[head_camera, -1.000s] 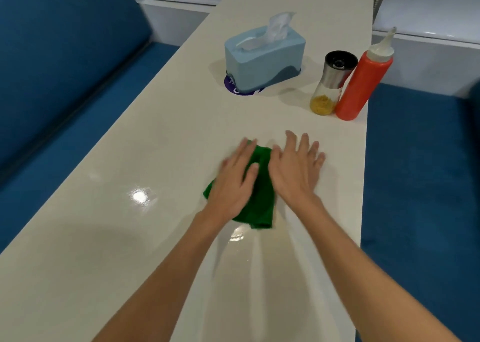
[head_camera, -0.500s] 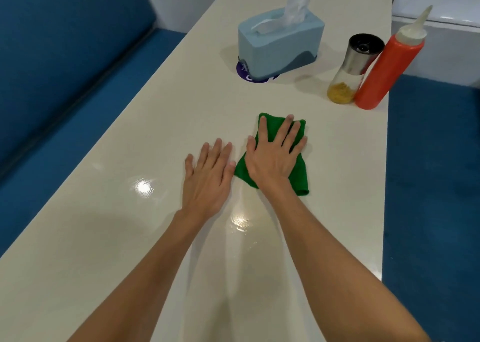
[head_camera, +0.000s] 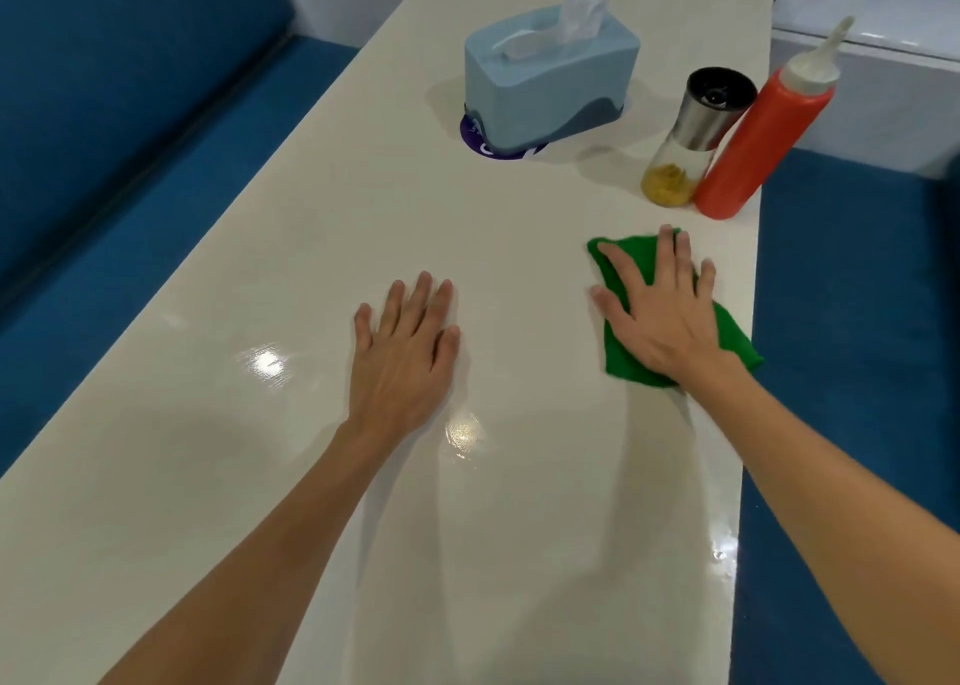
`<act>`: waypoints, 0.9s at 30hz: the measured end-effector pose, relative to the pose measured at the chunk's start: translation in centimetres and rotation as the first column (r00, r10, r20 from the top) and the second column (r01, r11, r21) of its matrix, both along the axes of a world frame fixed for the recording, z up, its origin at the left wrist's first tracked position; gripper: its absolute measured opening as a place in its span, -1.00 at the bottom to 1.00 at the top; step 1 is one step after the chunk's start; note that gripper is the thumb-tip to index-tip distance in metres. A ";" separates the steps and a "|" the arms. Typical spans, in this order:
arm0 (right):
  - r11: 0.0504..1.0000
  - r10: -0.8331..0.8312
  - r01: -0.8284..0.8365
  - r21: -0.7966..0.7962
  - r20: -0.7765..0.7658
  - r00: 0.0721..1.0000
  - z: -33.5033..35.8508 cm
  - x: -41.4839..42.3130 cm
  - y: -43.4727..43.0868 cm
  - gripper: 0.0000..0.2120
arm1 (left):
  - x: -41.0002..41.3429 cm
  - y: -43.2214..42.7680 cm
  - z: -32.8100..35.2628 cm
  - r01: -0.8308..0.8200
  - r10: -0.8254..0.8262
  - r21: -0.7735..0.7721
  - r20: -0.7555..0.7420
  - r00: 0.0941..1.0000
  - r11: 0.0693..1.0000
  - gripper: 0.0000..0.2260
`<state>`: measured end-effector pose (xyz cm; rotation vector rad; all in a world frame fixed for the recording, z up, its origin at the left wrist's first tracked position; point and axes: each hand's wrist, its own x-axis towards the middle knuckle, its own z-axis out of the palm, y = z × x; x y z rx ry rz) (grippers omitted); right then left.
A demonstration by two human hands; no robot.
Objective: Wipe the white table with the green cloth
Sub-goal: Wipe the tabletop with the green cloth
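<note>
The white table (head_camera: 363,227) is long and glossy and runs away from me. A green cloth (head_camera: 733,337) lies flat near the table's right edge. My right hand (head_camera: 660,315) presses down on it, palm flat and fingers spread, and covers most of the cloth. My left hand (head_camera: 405,357) rests flat on the bare tabletop to the left of the cloth, fingers apart, holding nothing. A hand's width of table separates the two hands.
A light blue tissue box (head_camera: 545,91) stands farther back in the middle. A glass spice shaker (head_camera: 696,133) and a red squeeze bottle (head_camera: 758,133) stand just beyond the cloth at the right edge. Blue benches (head_camera: 104,164) flank the table.
My right hand has slid the green cloth to the right, toward the table's edge. My left hand came off the cloth and now lies flat on the table.
</note>
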<state>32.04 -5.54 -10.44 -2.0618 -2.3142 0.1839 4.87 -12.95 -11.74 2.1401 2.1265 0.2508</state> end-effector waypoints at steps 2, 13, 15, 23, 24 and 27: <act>0.999 -0.031 0.031 -0.022 0.002 1.000 -0.1 -1.7 1.2 -0.45 | 0.0 0.0 0.0 0.000 0.000 -0.003 -0.014 1.000 1.000 -0.50; 0.827 0.562 -0.562 -0.026 -0.001 0.827 0.4 1.9 -8.1 -0.55 | -0.3 -0.4 0.2 0.003 -0.003 0.003 0.022 1.000 1.000 -0.51; 0.851 0.524 -0.523 -0.038 0.016 0.852 0.6 5.3 -6.6 -0.55 | -0.1 -0.4 0.2 -0.003 0.002 0.011 0.022 1.000 1.000 -0.52; 0.995 0.095 -0.094 -0.028 0.017 0.995 0.1 4.6 2.7 -0.53 | 0.3 -0.1 0.3 -0.017 0.017 -0.004 -0.006 1.000 1.000 -0.52; 0.999 0.040 -0.040 -0.028 0.010 0.999 0.0 3.2 2.7 -0.52 | 0.3 -0.2 0.3 -0.019 0.019 -0.008 -0.003 1.000 1.000 -0.52; 0.998 0.059 -0.059 -0.005 -0.004 0.998 -0.1 -0.7 0.7 -0.50 | 0.1 -0.2 0.5 -0.014 0.014 -0.013 0.012 1.000 1.000 -0.52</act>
